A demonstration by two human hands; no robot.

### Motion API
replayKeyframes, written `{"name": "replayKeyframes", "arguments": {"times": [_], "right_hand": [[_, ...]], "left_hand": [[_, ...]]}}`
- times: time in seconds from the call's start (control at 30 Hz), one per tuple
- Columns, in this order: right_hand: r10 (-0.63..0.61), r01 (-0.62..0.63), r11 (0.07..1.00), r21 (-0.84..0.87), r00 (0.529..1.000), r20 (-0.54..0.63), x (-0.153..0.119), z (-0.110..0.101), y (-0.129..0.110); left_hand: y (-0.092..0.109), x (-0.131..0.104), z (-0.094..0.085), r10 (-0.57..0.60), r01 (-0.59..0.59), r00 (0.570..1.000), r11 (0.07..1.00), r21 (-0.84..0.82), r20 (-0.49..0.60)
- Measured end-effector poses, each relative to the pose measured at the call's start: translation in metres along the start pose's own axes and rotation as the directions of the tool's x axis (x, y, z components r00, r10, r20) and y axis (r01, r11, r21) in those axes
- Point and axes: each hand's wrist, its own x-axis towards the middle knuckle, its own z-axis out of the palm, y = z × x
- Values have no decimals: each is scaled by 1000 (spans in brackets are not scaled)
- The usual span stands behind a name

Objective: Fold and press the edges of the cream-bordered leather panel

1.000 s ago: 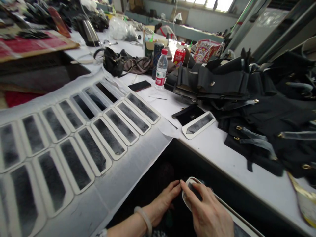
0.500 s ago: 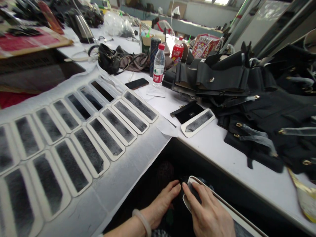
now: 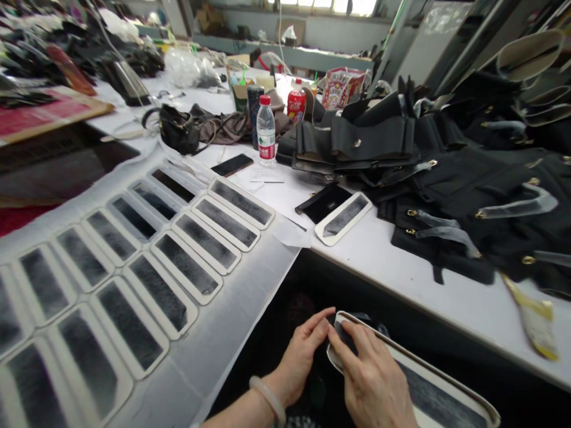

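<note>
A long white-edged panel with a dark centre (image 3: 439,389) lies low on the right, below the table edge. My right hand (image 3: 372,371) rests over its near-left end, fingers bent onto the surface and rim. At that same end my left hand (image 3: 301,356), with a pale bangle on the wrist, has thumb and fingertips pressed together at the panel's corner; whether they pinch its edge is too small to tell. Rows of similar panels (image 3: 190,261) lie on a grey sheet (image 3: 196,351) at the left. One more panel (image 3: 343,219) sits on the white table beside a black piece (image 3: 322,201).
Black bag parts with metal rings (image 3: 455,196) are heaped on the right of the table (image 3: 383,270). A water bottle (image 3: 266,134), a phone (image 3: 232,164) and a red bottle (image 3: 296,101) stand or lie further back. A yellow packet (image 3: 533,321) is near the right edge.
The view has shifted, so the table things sit further left. My left hand has come closer to the panel's corner, and more of the panel's far end shows.
</note>
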Motion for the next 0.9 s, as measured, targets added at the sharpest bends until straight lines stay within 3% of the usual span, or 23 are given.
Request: {"name": "replayKeyframes", "arguments": {"times": [0.13,0.27,0.4,0.5,0.6,0.67,0.7,0.73,0.77,0.8,0.83,0.87,0.9], "right_hand": [[43,-43,998,38,999,4,-7,6,1],[147,-134,980,149,986,-79,-6,4,-5],[373,-292,858,423,920,-121,-2,-8,-19],[495,-278,734,620,844,-207,-6,-17,-27],[604,-258,706,659,706,-370,-28,-32,-22],[727,-382,656,651,551,-410,-55,-47,-6],[811,-479,574,664,442,-383,-72,-54,5],[900,-575,435,693,303,-313,-88,-60,18],[972,-641,233,731,141,-186,-104,-64,31],[1000,-628,23,778,24,-11,-118,-66,44],[985,-547,-155,822,-21,171,-129,-67,55],[940,-469,-305,829,-7,342,-138,-66,63],[881,-406,-411,816,52,470,-143,-64,69]], "left_hand": [[2,-1,3,11,-8,999,997,77,-36],[8,1,6,21,-10,998,983,181,-59],[10,1,7,71,-31,993,930,366,-95],[8,5,5,86,-22,990,882,471,-116],[9,8,4,48,19,992,861,508,-118],[10,7,4,17,55,991,857,513,-134],[11,6,5,-1,75,989,858,508,-145],[12,5,5,-24,98,988,863,496,-152],[14,4,4,-52,119,987,869,480,-150],[15,4,3,-82,139,986,876,462,-142],[16,3,2,-117,163,985,880,446,-130],[18,3,-1,-150,188,981,882,431,-121],[20,3,-3,-179,210,977,884,419,-113]]}}
